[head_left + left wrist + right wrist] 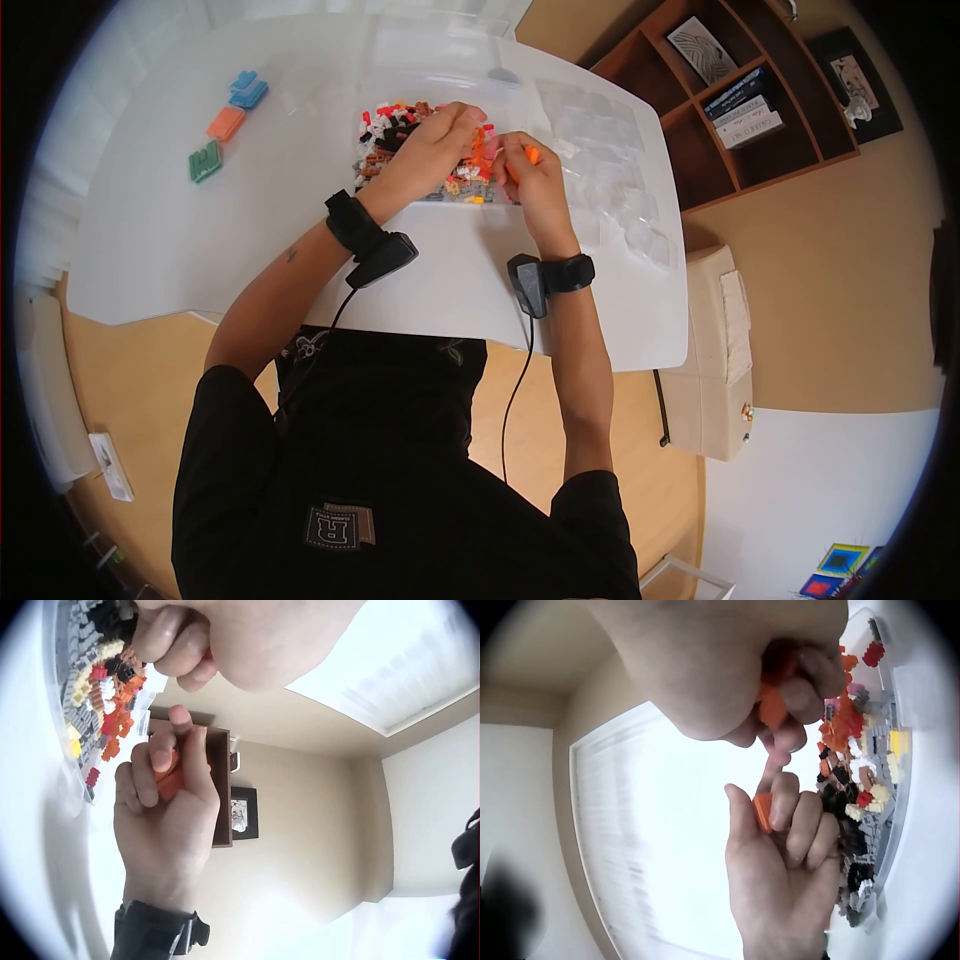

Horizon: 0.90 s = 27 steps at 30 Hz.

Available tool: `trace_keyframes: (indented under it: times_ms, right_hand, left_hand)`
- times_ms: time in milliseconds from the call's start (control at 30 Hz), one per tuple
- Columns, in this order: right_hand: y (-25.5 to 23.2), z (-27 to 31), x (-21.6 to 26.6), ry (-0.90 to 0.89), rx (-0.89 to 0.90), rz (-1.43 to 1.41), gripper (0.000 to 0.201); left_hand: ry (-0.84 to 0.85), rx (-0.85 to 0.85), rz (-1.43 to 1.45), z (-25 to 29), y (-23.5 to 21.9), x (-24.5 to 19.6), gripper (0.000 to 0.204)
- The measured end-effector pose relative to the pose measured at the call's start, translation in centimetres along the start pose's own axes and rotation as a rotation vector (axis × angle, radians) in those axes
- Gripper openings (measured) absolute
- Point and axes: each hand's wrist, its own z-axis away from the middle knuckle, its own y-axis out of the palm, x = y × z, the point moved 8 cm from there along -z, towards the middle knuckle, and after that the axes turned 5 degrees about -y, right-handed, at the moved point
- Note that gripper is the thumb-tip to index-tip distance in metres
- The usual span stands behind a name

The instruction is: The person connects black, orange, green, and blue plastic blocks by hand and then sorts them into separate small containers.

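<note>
Both hands are raised over a clear plastic bin (440,200) filled with loose building bricks (385,135) in many colours. My left hand (435,150) pinches a small orange brick (763,812) between thumb and index finger, its other fingers curled. Just beside it, my right hand (537,190) curls round orange bricks (172,782), whose edges show between the fingers and palm. The two hands are close together, fingertips facing each other. Below them in the bin lie more orange bricks (844,724), along with grey, black, white and red ones.
On the left of the white table (270,260) sit a blue (248,90), an orange (226,123) and a green block piece (205,161). Several clear plastic boxes (600,130) cover the right side. A wooden shelf (690,110) stands beyond the table.
</note>
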Motion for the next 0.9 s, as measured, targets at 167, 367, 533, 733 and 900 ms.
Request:
trace_keyframes:
  times_ms: [167,367,533,733,900]
  right_hand:
    - [2.3,0.3,0.0,-0.015,0.096,0.042,0.030]
    - [2.4,0.7,-0.5,0.093,0.100,0.045,0.026]
    - [2.0,0.5,-1.2,0.162,0.152,0.057,0.020]
    - [1.2,0.2,-1.6,0.108,0.040,0.063,0.029]
    - [-0.6,-0.2,-1.1,0.021,-0.084,0.132,0.033]
  left_hand:
    - [-0.068,0.145,0.020,0.7,1.7,0.7,0.052]
    - [-0.035,0.200,-0.363,2.0,1.9,-1.1,0.054]
    - [-0.009,0.169,-0.398,1.9,1.7,-1.2,0.056]
    - [0.024,0.019,-0.235,1.0,1.0,0.2,0.048]
    - [-0.176,0.244,-0.085,0.2,1.0,1.5,0.032]
